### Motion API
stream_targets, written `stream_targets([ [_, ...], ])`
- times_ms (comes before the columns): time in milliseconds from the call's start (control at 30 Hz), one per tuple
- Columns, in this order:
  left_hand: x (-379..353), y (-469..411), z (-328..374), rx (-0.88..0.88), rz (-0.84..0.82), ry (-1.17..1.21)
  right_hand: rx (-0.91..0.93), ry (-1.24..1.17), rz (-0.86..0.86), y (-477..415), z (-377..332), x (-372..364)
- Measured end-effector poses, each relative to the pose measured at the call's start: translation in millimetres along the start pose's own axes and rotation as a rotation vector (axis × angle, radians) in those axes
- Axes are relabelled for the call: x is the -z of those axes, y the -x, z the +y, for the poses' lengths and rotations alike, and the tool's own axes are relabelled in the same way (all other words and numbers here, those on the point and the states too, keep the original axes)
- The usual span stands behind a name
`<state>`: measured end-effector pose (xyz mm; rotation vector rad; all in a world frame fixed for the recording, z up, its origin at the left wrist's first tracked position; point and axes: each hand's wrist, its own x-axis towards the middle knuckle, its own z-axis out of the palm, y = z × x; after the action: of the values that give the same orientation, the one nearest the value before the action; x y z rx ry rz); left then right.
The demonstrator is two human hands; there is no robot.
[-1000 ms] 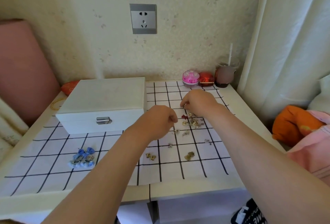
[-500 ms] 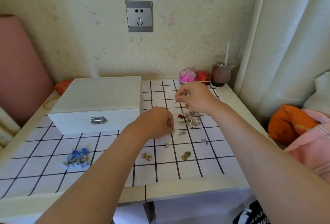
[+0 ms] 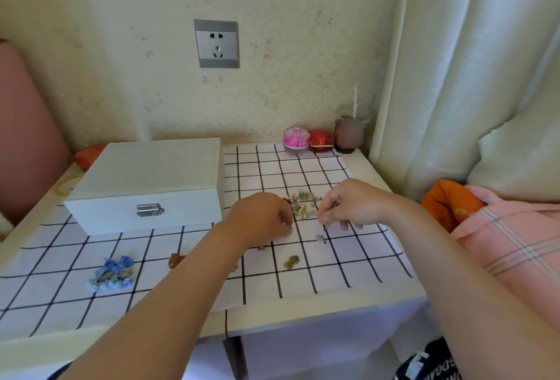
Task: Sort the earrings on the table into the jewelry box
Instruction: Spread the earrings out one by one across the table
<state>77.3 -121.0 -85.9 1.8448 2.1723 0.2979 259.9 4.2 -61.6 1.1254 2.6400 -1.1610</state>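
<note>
a small heap of gold and silver earrings (image 3: 303, 206) is seen glinting toward the right edge of the table (image 3: 303, 316), strays scattered nearer the front. the white jewelry box (image 3: 145, 185) is latched shut, far left. left hand (image 3: 260, 219) and right hand (image 3: 348, 207) are curled beside the heap; whether anything is pinched cannot be told.

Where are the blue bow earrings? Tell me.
Head view, near left: the blue bow earrings lie on the checked cloth before the jewelry box, left of an amber earring.
</note>
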Motion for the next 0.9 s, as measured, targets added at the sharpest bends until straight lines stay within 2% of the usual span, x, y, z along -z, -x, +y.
stream_targets([
  [167, 0, 2, -4, 0.028, -0.002, 0.128, -0.074, 0.083, -0.104, 7, 3, -2],
  [333, 6, 5, -9, 0.032, 0.06, 0.244, 0.012, 0.081, -0.012, -3, -6, -5],
  [467, 16, 7, -11, 0.041, 0.114, 0.336, 0.107, 0.005, 0.075, -10, -22, -15],
  [600, 21, 10, -13, 0.064, 0.158, 0.442, 0.159, -0.14, -0.006, -12, -43, -28],
  [800, 26, 16, -14, 0.163, 0.209, 0.655, 0.164, -0.306, 0.099, -16, -52, -32],
  [900, 28, 20, -11, 0.154, 0.189, 0.721, 0.157, -0.333, 0.114, -15, -50, -30],
])
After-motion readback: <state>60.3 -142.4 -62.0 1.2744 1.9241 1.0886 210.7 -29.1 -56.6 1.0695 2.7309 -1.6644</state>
